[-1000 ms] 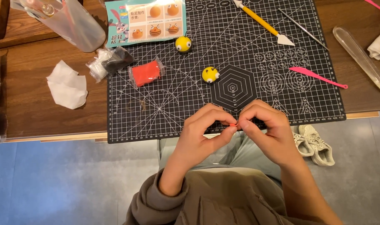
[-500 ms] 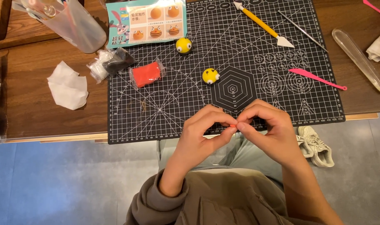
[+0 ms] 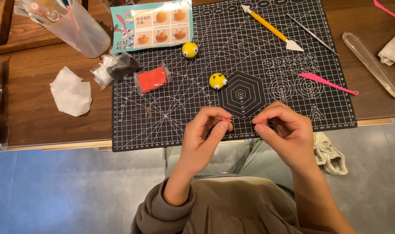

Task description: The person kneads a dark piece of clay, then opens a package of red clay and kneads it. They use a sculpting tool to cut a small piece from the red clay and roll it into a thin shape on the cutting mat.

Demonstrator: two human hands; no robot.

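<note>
My left hand [image 3: 206,136] pinches a tiny red bit of clay [image 3: 226,118] between thumb and forefinger, over the near edge of the black cutting mat [image 3: 171,108]. My right hand [image 3: 284,130] hovers a short way to the right with its fingertips pinched together; a speck of red shows at its thumb tip. Two yellow clay balls with eyes sit on the mat, one [image 3: 218,81] just beyond my hands and one [image 3: 189,50] further back. A wrapped red clay block [image 3: 151,79] lies at the mat's left.
A picture instruction card [image 3: 152,24], black and white clay packets [image 3: 115,68], crumpled white paper [image 3: 71,92], a clear plastic cup of tools [image 3: 67,21]. Yellow-handled tool [image 3: 271,28], metal needle tool [image 3: 312,29], pink tool [image 3: 327,82], clear roller [image 3: 371,63]. A shoe [image 3: 329,151] is on the floor.
My two hands were touching at the fingertips; they have now drawn apart sideways, each keeping its pinch.
</note>
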